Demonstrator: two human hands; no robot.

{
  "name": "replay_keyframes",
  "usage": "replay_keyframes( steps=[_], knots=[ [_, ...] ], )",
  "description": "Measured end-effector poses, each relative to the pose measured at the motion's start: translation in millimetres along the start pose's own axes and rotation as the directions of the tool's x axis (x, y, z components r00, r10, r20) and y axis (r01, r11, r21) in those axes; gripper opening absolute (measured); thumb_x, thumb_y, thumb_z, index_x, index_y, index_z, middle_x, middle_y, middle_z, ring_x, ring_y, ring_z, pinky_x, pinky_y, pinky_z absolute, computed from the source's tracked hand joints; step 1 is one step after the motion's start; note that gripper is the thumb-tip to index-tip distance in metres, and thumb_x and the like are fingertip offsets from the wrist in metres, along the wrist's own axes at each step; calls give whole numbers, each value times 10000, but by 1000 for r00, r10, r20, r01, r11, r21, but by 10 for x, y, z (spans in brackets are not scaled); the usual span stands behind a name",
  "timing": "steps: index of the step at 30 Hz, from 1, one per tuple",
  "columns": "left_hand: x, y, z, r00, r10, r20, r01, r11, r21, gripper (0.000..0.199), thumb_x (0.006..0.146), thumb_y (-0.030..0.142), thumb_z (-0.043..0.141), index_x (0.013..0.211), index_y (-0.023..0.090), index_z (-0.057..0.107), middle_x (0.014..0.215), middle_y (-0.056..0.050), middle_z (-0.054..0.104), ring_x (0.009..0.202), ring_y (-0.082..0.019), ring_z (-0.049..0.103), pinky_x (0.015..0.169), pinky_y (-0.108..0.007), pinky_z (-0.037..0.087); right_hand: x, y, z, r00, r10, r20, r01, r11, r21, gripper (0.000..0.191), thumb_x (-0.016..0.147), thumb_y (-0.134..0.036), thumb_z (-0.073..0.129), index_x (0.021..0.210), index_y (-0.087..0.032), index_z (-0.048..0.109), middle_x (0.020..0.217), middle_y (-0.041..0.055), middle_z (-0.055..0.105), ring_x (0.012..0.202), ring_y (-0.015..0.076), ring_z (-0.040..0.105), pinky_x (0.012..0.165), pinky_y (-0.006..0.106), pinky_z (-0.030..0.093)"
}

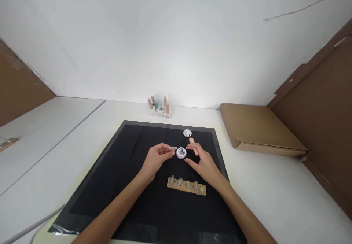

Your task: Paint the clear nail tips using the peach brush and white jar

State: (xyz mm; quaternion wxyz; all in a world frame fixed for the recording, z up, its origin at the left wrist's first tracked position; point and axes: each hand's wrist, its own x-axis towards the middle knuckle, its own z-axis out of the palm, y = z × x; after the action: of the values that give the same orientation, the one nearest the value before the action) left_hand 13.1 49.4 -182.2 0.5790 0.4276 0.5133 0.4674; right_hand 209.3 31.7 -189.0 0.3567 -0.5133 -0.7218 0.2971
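My left hand point(158, 158) pinches a small, pale, translucent false nail tip point(172, 148) between thumb and fingers, just left of a round white jar point(181, 155). Inside the jar is some silvery material, too small to make out. To the jar's right is my right hand point(200, 159), thumb and fingers apart, close to its rim; contact is not clear. A peach-handled brush cap point(191, 140) lies partly under those fingers, its dark end toward a round white lid point(187, 133). Nearer me, a tan strip point(187, 186) carries several clear nail tips.
Beneath everything lies a black mat point(148, 207) on a white table point(90, 126). At the back, a clear holder point(171, 113) contains several nail polish bottles. A flat cardboard box point(258, 126) sits to the right, before a brown panel point(324, 101). A white wall point(176, 46) rises behind.
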Motion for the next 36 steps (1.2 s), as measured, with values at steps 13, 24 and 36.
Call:
replay_keyframes(
  steps=[13,24,36],
  knots=[
    [-33,11,41,989,-108,104,131,960,-248,226,556,234,887,732,142,779,775,-53,783,774,-184,702,807,-291,536,20,29,109,996,-83,-20,78,982,-169,251,927,-364,578,1063,-155,609,1025,51,642,878,179,631,792,385,531],
    [-216,201,56,977,-133,165,203,810,-550,321,479,226,945,704,112,746,681,-14,740,615,-81,665,604,-137,537,-188,-311,-131,929,-241,-282,233,971,-60,261,796,-195,615,1020,-245,492,968,44,642,892,212,638,739,332,519],
    [-431,77,236,897,-260,358,442,572,-691,235,626,264,881,760,175,709,727,-9,723,632,-141,676,594,-249,554,-292,-543,56,824,-433,-366,395,902,-176,321,800,-117,628,1059,-239,482,935,48,661,709,180,566,628,320,472]
  ],
)
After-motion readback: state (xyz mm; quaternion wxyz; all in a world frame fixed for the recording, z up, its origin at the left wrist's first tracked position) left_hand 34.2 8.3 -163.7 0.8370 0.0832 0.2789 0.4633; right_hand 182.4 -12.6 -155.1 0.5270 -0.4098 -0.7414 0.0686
